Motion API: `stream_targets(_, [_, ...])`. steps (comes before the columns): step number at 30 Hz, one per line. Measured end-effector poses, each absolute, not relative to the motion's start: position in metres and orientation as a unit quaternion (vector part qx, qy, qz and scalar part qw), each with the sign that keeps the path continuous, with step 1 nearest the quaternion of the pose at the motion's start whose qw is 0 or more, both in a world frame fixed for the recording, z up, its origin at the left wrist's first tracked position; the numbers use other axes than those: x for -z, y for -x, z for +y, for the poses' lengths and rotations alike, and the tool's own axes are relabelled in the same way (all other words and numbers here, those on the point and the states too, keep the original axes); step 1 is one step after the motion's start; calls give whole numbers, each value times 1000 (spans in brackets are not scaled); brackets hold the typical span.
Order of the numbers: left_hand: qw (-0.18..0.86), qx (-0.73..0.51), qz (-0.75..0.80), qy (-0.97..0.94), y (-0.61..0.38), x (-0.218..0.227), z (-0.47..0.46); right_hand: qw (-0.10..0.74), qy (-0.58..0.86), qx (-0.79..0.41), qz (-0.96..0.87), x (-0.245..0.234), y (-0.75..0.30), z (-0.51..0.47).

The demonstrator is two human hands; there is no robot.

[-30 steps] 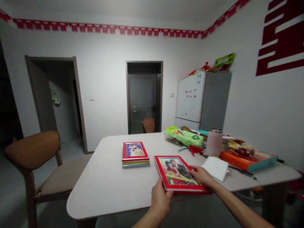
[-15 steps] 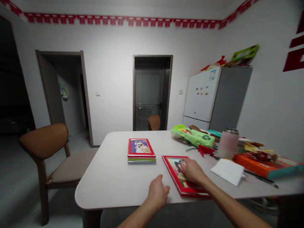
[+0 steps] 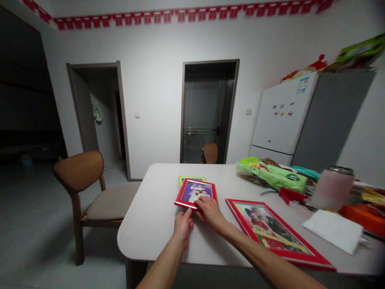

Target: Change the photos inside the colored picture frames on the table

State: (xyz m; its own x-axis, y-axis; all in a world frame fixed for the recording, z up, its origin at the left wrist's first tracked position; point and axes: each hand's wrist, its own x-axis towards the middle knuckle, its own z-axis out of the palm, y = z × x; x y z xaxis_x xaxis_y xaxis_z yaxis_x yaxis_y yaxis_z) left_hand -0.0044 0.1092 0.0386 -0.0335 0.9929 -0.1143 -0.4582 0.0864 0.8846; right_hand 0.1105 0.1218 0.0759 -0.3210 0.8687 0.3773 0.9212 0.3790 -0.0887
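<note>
A small red photo frame (image 3: 179,197) is tilted, its front edge turned toward me. Under and behind it, a lime-green photo frame (image 3: 192,177) shows along its far edge. My right hand (image 3: 210,209) grips the front right part of the red frame, fingers on the picture and thumb below the edge. At the front edge is my left hand (image 3: 182,225), fingers curled and thumb against the frame; part of its grip is hidden. A larger red photo frame (image 3: 296,261) lies flat on the table, beside my right forearm.
On the right of the white table (image 3: 150,237) are a green package (image 3: 275,176), a pink jar (image 3: 332,188), a folded white tissue (image 3: 333,229) and an orange box (image 3: 365,218). A wooden chair (image 3: 80,170) stands at the left; another chair (image 3: 209,152) is behind the table.
My right hand has left the large red frame and moved left to the small one. My left hand has come to its front edge. The small frame has tilted and shifted off the green one.
</note>
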Motion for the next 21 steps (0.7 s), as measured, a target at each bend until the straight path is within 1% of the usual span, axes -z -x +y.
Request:
stream_targets(3, [592, -648, 363, -313, 0, -46, 98, 232, 510, 21, -828, -73, -109, 89])
stream_targets(5, [568, -680, 343, -311, -2, -52, 86, 299, 502, -54, -810, -74, -110, 74])
stream_targets(7, [542, -693, 340, -334, -2, -60, 70, 382, 510, -152, -755, -78, -112, 66])
stream_targets(10, [468, -671, 362, -447, -1, -78, 42, 492, 521, -287, -636, -92, -113, 55])
stream_targets(13, [379, -603, 364, -600, -1, -95, 14, 564, 501, -376, -539, -105, -115, 38])
stream_targets(15, [317, -541, 358, -692, -1, -97, 1, 583, 472, -438, -496, -109, -118, 25])
stream_targets(17, [243, -473, 358, -767, 0, -90, -8, 582, 456, -487, -464, -109, -122, 15])
stream_targets(19, [181, -401, 358, -824, 0, -79, -12, 566, 469, -510, -447, -105, -128, 10])
stream_targets(21, [146, -331, 358, -861, -1, -67, -14, 541, 498, -504, -453, -99, -134, 10])
